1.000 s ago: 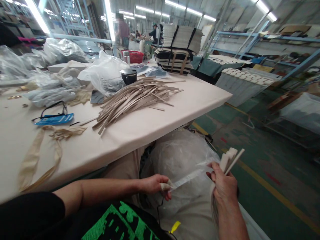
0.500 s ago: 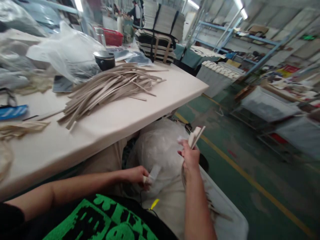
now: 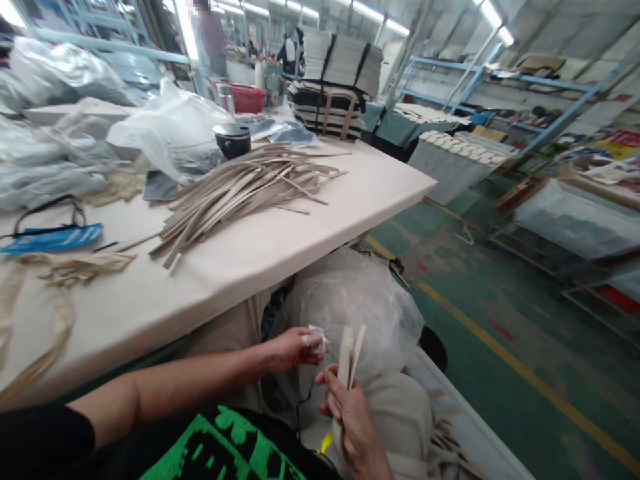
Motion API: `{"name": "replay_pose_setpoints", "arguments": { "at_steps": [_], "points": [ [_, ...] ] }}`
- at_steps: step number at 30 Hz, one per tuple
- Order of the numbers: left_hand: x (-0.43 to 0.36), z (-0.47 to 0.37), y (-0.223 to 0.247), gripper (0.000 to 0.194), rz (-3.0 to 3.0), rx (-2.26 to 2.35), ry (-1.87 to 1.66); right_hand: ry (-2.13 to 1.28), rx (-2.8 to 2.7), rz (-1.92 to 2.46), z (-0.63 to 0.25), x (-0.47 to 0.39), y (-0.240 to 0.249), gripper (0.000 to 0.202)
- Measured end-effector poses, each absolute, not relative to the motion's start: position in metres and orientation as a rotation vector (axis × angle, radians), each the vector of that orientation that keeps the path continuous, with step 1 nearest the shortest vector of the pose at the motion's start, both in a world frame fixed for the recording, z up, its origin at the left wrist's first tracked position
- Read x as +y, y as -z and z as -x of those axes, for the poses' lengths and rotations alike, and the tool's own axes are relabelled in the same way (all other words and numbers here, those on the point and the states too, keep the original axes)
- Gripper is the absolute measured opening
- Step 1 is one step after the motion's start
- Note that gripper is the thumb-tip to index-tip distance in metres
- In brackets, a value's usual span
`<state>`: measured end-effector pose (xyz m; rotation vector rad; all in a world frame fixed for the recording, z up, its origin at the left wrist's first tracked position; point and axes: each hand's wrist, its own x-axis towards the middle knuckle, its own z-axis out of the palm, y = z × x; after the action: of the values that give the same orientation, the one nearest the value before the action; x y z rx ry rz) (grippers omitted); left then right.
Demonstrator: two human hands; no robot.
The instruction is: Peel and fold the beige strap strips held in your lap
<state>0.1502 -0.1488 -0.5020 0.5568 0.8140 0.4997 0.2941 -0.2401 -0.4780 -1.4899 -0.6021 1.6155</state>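
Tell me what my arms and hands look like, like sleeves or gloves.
There's a short black sleeve on your left arm. Your left hand is gloveless, with a pale wrap around its fingers. Your right hand is bare.

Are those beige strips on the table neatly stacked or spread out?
Spread out: the strips lie in a loose heap on the table, some crossing, their ends fanned unevenly.

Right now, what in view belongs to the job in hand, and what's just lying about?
Likely the job:
flat beige strips in right hand
small clear plastic piece in left hand
big pile of tan strips

Likely just lying about:
flat blue packet
black lidded cup
red plastic basket
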Motion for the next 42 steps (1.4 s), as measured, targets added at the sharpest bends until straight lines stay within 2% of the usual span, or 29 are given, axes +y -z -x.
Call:
{"name": "replay_pose_setpoints", "arguments": {
  "at_steps": [6,11,21,27,31,37,42],
  "points": [
    [-0.155,-0.149,0.497,0.040,-0.917,0.705,-0.503,-1.607,-0.618,1.552,-0.285,-0.240,0.495,0.046],
    [-0.144,-0.147,0.496,0.044,-0.933,0.807,-0.640,-1.590,-0.661,1.585,-0.276,-0.240,0.498,0.049],
    [-0.142,-0.145,0.505,0.050,-1.195,0.849,-0.655,-1.537,-0.667,1.719,-0.271,-0.236,0.522,0.064],
    [-0.141,-0.144,0.499,0.048,-1.128,0.763,-0.605,-1.589,-0.638,1.656,-0.273,-0.237,0.521,0.056],
    [-0.144,-0.149,0.504,0.044,-0.959,0.880,-0.672,-1.482,-0.656,1.595,-0.280,-0.241,0.506,0.050],
    [-0.145,-0.155,0.514,0.052,-0.438,0.988,-0.627,-1.268,-0.863,1.834,-0.290,-0.257,0.495,0.052],
    [-0.144,-0.155,0.510,0.054,-0.403,0.944,-0.624,-1.238,-0.911,1.892,-0.288,-0.262,0.492,0.051]
  ]
}}
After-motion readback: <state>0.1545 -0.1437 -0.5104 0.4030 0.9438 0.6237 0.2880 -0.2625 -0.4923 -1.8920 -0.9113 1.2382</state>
